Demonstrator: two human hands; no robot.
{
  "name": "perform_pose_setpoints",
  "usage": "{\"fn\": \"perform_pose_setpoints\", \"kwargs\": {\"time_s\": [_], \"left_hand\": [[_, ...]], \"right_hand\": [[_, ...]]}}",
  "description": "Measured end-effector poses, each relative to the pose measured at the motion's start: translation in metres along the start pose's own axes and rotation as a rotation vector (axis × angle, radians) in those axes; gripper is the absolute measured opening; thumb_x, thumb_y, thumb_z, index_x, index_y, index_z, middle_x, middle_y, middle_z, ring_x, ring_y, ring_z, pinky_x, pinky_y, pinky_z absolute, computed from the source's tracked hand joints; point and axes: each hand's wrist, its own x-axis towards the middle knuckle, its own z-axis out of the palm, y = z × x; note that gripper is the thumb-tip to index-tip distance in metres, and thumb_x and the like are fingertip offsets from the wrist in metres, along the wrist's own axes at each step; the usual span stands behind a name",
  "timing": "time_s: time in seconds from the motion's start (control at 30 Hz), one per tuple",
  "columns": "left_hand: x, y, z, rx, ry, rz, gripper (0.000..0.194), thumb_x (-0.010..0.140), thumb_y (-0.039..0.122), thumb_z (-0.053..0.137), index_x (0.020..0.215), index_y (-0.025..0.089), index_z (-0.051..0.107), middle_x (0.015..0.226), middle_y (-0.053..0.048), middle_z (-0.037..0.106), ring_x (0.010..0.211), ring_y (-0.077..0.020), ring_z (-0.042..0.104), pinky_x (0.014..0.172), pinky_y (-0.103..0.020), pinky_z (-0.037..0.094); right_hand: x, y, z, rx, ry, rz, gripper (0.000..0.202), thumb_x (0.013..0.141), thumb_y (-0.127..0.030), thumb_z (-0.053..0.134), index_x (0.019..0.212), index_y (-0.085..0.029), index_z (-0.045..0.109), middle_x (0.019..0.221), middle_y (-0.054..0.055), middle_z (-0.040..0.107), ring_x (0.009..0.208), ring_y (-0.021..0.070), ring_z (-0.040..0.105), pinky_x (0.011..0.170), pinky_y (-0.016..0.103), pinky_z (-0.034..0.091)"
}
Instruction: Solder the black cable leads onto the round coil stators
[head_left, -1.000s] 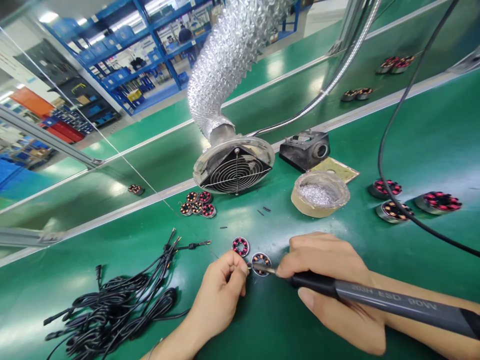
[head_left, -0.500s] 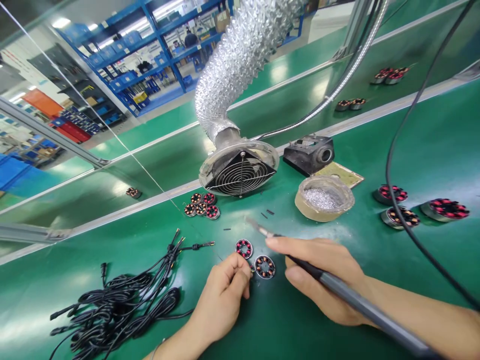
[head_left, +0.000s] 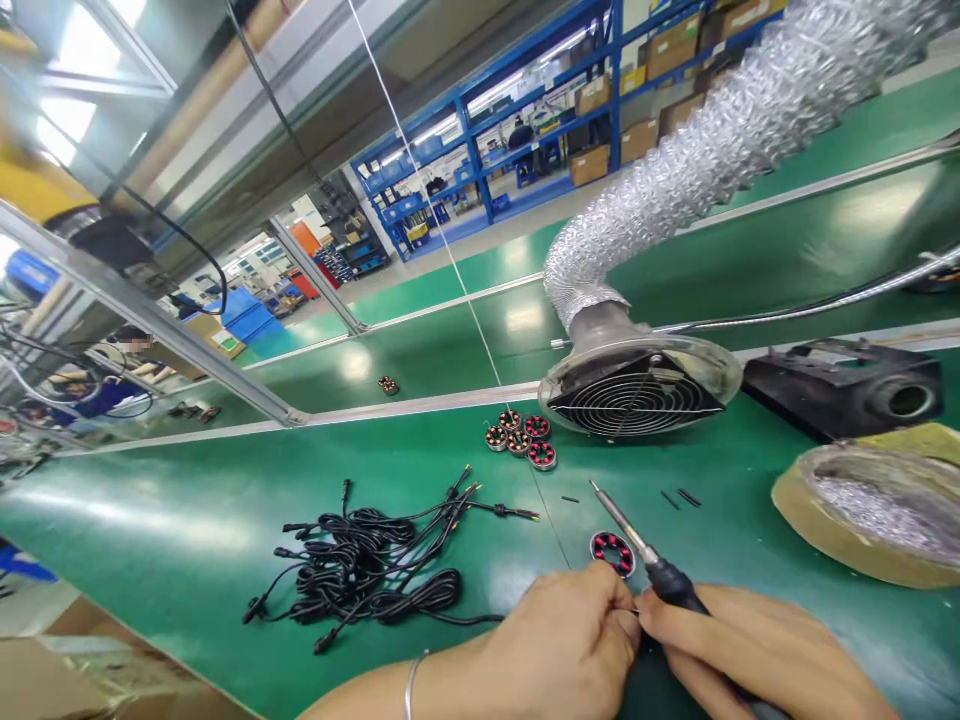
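Note:
My left hand is closed in a pinch. A black cable runs to it from the left, and its held end is hidden by my fingers. My right hand grips a soldering iron, whose metal tip points up and away to the left. The fingertips of both hands meet or nearly meet at a thin wire. Just beyond them lies a round motor stator with red windings, close beside the iron's shaft. Black bundled cables with bare wire ends lie left of my hands.
Several small stators sit together near the table's back rail. A fume extractor hood hangs behind the work. To the right are a black iron stand and a round tub of silvery shavings. Short black tube pieces lie between.
The view has swung left. My right hand has come in against my left hand with the soldering iron. The copper-wound stator beside the red one is now hidden behind my hands.

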Motion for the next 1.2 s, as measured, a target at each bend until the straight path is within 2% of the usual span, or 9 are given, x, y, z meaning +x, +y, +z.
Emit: {"fn": "perform_pose_setpoints", "kwargs": {"time_s": [0.07, 0.13, 0.3, 0.57, 0.67, 0.83, 1.07, 1.2], "left_hand": [[-0.004, 0.004, -0.003, 0.165, 0.009, 0.05, 0.011, 0.093, 0.026, 0.039, 0.091, 0.023, 0.049, 0.084, -0.005, 0.06, 0.072, -0.0206, 0.053, 0.066, -0.03, 0.037], [-0.006, 0.005, -0.005, 0.232, 0.001, 0.064, 0.011, 0.093, 0.024, 0.039, 0.095, 0.022, 0.05, 0.09, -0.008, 0.062, 0.076, -0.0223, 0.054, 0.069, -0.032, 0.037], [-0.004, -0.002, -0.001, 0.048, -0.018, 0.012, 0.011, 0.094, 0.024, 0.039, 0.087, 0.023, 0.048, 0.085, -0.003, 0.061, 0.077, -0.0192, 0.054, 0.07, -0.028, 0.038], [0.0, -0.005, 0.004, -0.1, -0.056, 0.03, 0.019, 0.097, 0.027, 0.036, 0.08, 0.022, 0.044, 0.077, -0.001, 0.057, 0.074, -0.0163, 0.053, 0.069, -0.025, 0.038], [-0.002, -0.004, 0.004, -0.055, -0.07, 0.036, 0.019, 0.097, 0.027, 0.036, 0.081, 0.022, 0.044, 0.079, -0.002, 0.058, 0.075, -0.0172, 0.053, 0.07, -0.026, 0.038], [-0.006, -0.002, 0.003, 0.089, -0.007, 0.041, 0.016, 0.098, 0.026, 0.034, 0.085, 0.023, 0.044, 0.087, -0.003, 0.061, 0.078, -0.019, 0.053, 0.073, -0.028, 0.036], [-0.003, -0.007, 0.0, -0.099, -0.026, 0.025, 0.018, 0.097, 0.029, 0.039, 0.085, 0.021, 0.048, 0.081, -0.001, 0.062, 0.078, -0.0162, 0.054, 0.073, -0.026, 0.038], [0.002, -0.015, 0.006, -0.374, -0.062, -0.02, 0.032, 0.093, 0.049, 0.047, 0.081, 0.019, 0.047, 0.071, 0.001, 0.057, 0.065, -0.0117, 0.047, 0.062, -0.023, 0.035]], "right_hand": [[0.005, -0.004, -0.004, -0.013, 0.008, 0.041, 0.029, 0.089, -0.004, 0.047, 0.108, -0.023, 0.058, 0.071, 0.001, 0.067, 0.057, 0.017, 0.067, 0.048, 0.023, 0.051], [0.007, -0.008, -0.006, -0.003, -0.019, 0.093, 0.031, 0.086, -0.002, 0.047, 0.105, -0.024, 0.058, 0.071, 0.0, 0.066, 0.057, 0.016, 0.067, 0.049, 0.022, 0.05], [0.002, -0.012, -0.003, 0.081, -0.089, 0.153, 0.031, 0.087, -0.003, 0.045, 0.106, -0.021, 0.061, 0.075, 0.0, 0.068, 0.057, 0.0118, 0.064, 0.054, 0.019, 0.048], [0.002, -0.015, -0.001, 0.136, -0.103, 0.184, 0.026, 0.086, -0.006, 0.046, 0.103, -0.02, 0.06, 0.08, 0.001, 0.069, 0.061, 0.0127, 0.063, 0.059, 0.021, 0.049], [0.004, -0.015, -0.003, 0.167, -0.089, 0.18, 0.027, 0.088, -0.003, 0.044, 0.104, -0.019, 0.06, 0.078, 0.001, 0.069, 0.06, 0.0111, 0.062, 0.057, 0.019, 0.048], [0.002, -0.013, -0.006, 0.147, -0.13, 0.205, 0.026, 0.091, -0.005, 0.044, 0.105, -0.017, 0.062, 0.078, 0.003, 0.068, 0.06, 0.0115, 0.062, 0.055, 0.019, 0.046], [-0.003, -0.009, -0.006, 0.208, -0.156, 0.155, 0.028, 0.095, -0.004, 0.047, 0.115, -0.02, 0.058, 0.085, 0.002, 0.071, 0.067, 0.0103, 0.066, 0.061, 0.017, 0.048], [-0.005, -0.007, -0.002, 0.139, -0.127, 0.088, 0.029, 0.096, -0.004, 0.044, 0.117, -0.019, 0.056, 0.079, 0.001, 0.068, 0.058, 0.0102, 0.059, 0.055, 0.019, 0.044]]}}
